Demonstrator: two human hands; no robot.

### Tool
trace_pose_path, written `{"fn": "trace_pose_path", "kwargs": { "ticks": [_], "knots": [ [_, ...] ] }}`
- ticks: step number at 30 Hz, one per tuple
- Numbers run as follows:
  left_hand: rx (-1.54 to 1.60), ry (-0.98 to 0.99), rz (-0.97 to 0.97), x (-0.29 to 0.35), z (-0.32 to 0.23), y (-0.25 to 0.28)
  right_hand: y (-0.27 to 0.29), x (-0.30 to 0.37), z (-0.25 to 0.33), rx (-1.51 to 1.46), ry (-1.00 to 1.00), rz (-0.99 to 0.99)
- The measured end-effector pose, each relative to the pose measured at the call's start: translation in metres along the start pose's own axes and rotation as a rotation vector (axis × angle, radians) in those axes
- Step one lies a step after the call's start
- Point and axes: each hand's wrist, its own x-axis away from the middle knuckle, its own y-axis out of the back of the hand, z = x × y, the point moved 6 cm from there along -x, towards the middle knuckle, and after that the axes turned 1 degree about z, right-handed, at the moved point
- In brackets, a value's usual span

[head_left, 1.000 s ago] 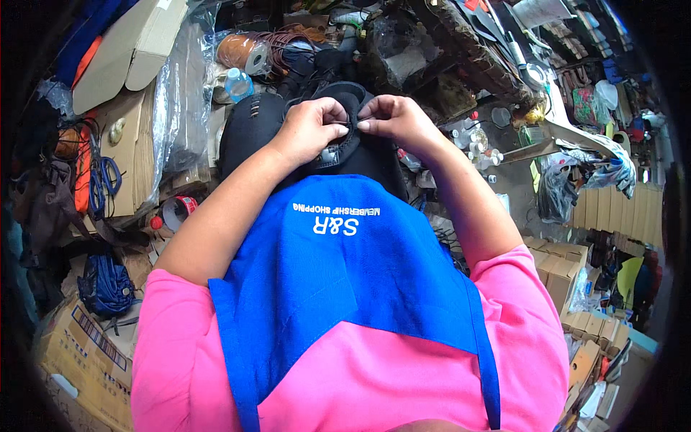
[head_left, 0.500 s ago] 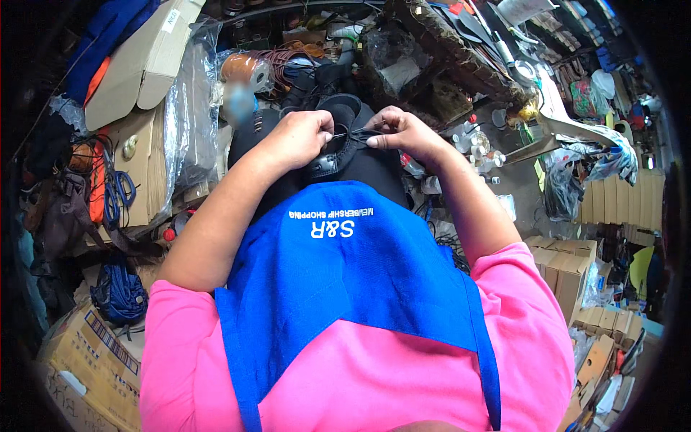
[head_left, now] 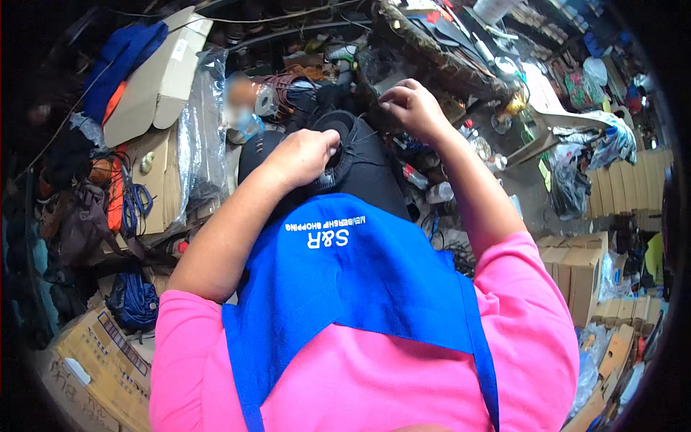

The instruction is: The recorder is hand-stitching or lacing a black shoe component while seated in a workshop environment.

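A black shoe rests on my lap, its rounded opening facing up. My left hand is closed on the shoe's left side, with the thumb near the opening. Thin dark thread shows at the shoe's right edge against my black trousers. My right hand is raised beyond and to the right of the shoe, apart from it. Its fingers are bent together in a pinch; what they hold, if anything, is too small to see. A blue apron covers my front below the shoe.
Cardboard sheets and plastic wrap stand at the left, near blue-handled scissors. An orange spool lies beyond my left hand. A rough-edged tray of tools is at the far right. Bottles and boxes lie to the right.
My right hand has pulled away from the shoe, up and to the right. My left hand has shifted from a pinch at the thread to a hold on the shoe.
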Motion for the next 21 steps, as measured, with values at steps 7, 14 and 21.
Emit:
{"fn": "trace_pose_path", "kwargs": {
  "ticks": [7, 14, 21],
  "knots": [
    [-0.014, -0.051, -0.054, 0.014, 0.006, -0.001, -0.041, 0.023, 0.087, 0.52, 0.544, 0.429],
    [-0.134, -0.101, -0.078, 0.05, 0.012, 0.015, -0.038, 0.033, 0.059, 0.349, 0.613, 0.36],
    [0.497, 0.486, -0.458, 0.139, 0.064, 0.09, 0.01, 0.044, -0.035, -0.728, -0.303, 0.177]
  ]
}}
